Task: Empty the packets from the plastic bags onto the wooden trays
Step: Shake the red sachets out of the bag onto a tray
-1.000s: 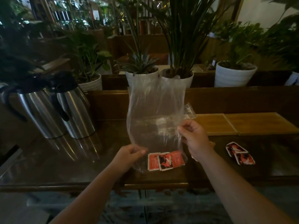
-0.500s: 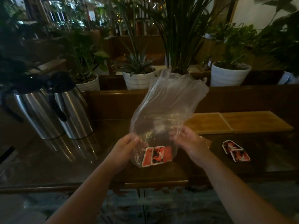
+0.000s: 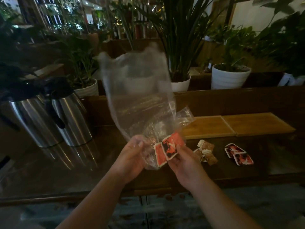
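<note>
A clear plastic bag [image 3: 137, 96] stands upright above the dark table, its open top blurred with motion. Red packets [image 3: 166, 150] lie at its bottom. My left hand [image 3: 132, 154] grips the bag's lower left corner. My right hand [image 3: 183, 161] pinches the bag's lower right part, with its fingers against the red packets through the plastic. Two wooden trays [image 3: 208, 128] [image 3: 257, 123] lie side by side at the back right of the table, with nothing on them. A second crumpled clear bag [image 3: 185, 117] lies behind the held one, by the left tray.
Brown packets [image 3: 206, 152] and red-and-black packets [image 3: 237, 154] lie loose on the table right of my hands. Two steel thermos jugs [image 3: 49, 118] stand at the left. White plant pots [image 3: 229, 76] line the ledge behind the table.
The bag's top has swung from right-leaning to upright and leftward. Both hands have slid down to the bag's bottom, and the right hand now presses on the packets. Brown packets have come into view.
</note>
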